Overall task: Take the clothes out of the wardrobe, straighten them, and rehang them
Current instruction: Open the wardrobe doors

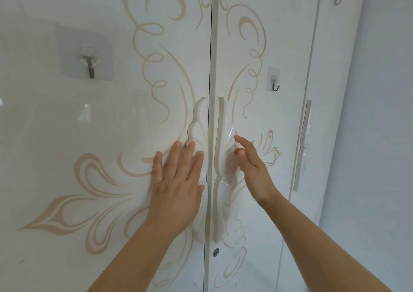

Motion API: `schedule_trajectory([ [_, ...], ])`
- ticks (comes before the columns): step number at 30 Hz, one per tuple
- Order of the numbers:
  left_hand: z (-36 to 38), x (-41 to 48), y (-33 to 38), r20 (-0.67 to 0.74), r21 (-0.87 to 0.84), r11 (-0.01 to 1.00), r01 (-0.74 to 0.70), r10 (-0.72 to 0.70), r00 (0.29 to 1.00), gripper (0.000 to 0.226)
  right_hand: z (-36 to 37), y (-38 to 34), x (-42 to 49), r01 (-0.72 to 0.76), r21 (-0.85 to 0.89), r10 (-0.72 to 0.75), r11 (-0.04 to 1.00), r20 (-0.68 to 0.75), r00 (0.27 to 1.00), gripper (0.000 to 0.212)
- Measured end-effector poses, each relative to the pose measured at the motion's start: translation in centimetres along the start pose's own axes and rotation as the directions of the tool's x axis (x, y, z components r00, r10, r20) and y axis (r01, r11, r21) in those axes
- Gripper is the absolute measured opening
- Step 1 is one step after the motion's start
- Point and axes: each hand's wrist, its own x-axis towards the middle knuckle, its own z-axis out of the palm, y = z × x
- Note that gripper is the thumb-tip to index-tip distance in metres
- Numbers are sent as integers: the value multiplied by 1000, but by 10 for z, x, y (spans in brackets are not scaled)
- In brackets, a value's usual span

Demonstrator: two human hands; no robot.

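Note:
A white wardrobe with beige swirl patterns fills the view, and its two middle doors are closed. My left hand (176, 179) lies flat with straight fingers on the left door (100, 135), its fingertips over the carved left handle (200, 121). My right hand (250, 166) reaches the carved right handle (224, 193) from the right side, fingers loosely extended and touching its edge. No clothes are visible; the wardrobe's inside is hidden behind the doors.
A clear stick-on hook (89, 64) sits on the left door and a smaller one (274, 83) on the right door. A keyhole (215, 251) lies below the handles. A third door with a slim handle (302, 144) stands further right, beside a white wall.

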Motion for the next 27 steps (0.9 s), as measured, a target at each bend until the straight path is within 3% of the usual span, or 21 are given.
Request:
schedule_trajectory([
  [5, -9, 10, 29, 49, -190, 982, 6, 4, 999, 56, -25, -8, -17, -21, 4, 21, 1000, 16, 1000, 43],
  [8, -4, 22, 47, 110, -407, 912, 59, -15, 994, 61, -45, -15, -30, -35, 13, 35, 999, 16, 999, 50],
  [12, -1, 24, 77, 92, -598, 801, -21, 95, 991, 62, -76, -22, -49, -85, 73, 85, 994, 4, 996, 71],
  [15, 1, 21, 101, 48, -698, 713, -72, 147, 988, 61, -100, -26, -62, -116, 91, 120, 989, -34, 992, 53],
  [18, 3, 21, 125, 2, -789, 607, -99, 164, 986, 61, -122, -36, -78, -140, 26, 141, 990, -68, 988, 55],
  [22, 2, 24, 150, -53, -861, 490, -138, 184, 982, 55, -147, -61, -89, -43, -200, 2, 979, -198, 980, 41],
  [25, 2, 26, 168, -113, -869, 458, -189, 188, 976, 53, -164, -84, -90, 73, -340, -179, 938, -291, 940, 34],
  [27, 1, 29, 180, -149, -869, 441, -224, 198, 969, 52, -172, -98, -88, 167, -462, -322, 871, -280, 905, 32],
])
